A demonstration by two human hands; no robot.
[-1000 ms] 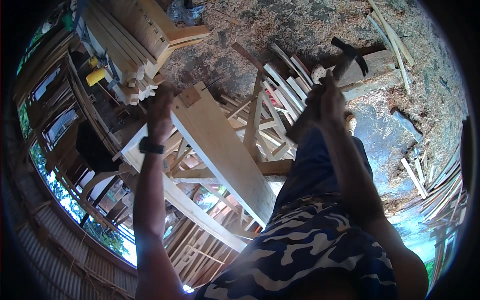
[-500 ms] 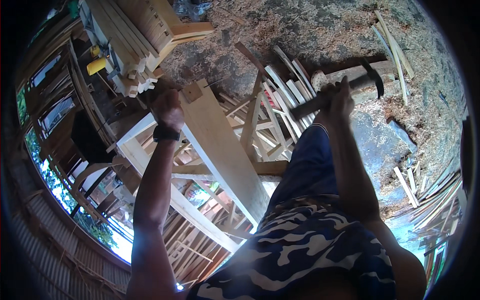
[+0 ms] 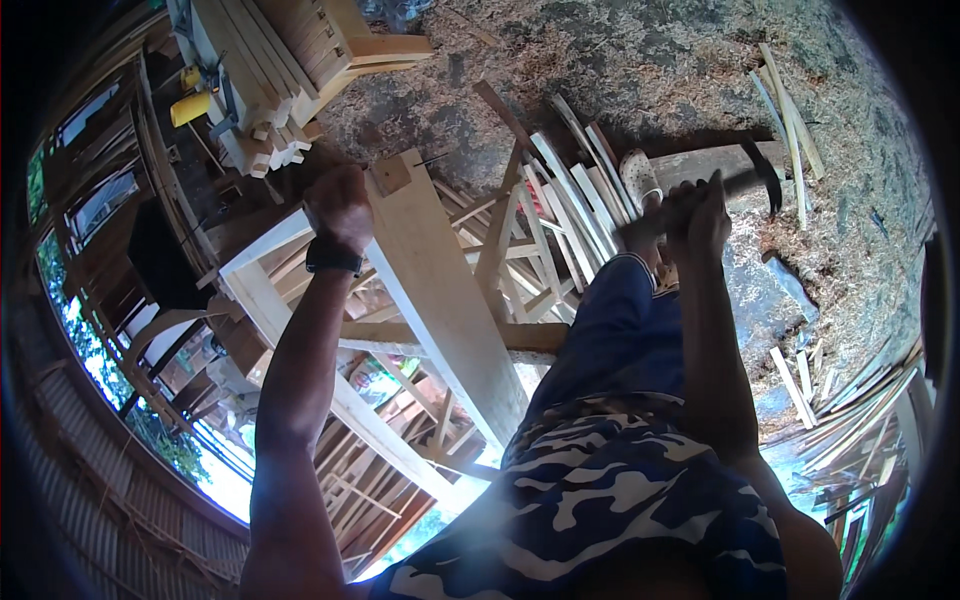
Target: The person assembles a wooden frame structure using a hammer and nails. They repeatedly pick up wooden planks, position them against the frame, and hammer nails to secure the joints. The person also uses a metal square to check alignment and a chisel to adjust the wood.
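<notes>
My right hand [image 3: 698,220] is closed round the handle of a claw hammer [image 3: 752,180], held out over the floor to the right, its dark head pointing away to the right. My left hand [image 3: 340,208] is a closed fist beside the far end of a wide pale plank [image 3: 445,290]. Whatever it grips, if anything, is hidden by the fingers. Just right of that fist, a small wooden block [image 3: 391,175] sits at the plank's end. A thin dark spike [image 3: 433,160] sticks out from that end.
Stacked timber [image 3: 275,75] stands at the far left, with a yellow-handled tool [image 3: 190,108] on it. Under the plank is a wooden frame [image 3: 380,430]. Loose sticks [image 3: 580,185] lean near my shoe [image 3: 638,180]. Shavings cover the floor [image 3: 620,60]; offcuts [image 3: 870,430] pile at right.
The hammer and my right hand have shifted a little to the right and nearer to me. My left fist stays beside the plank's end.
</notes>
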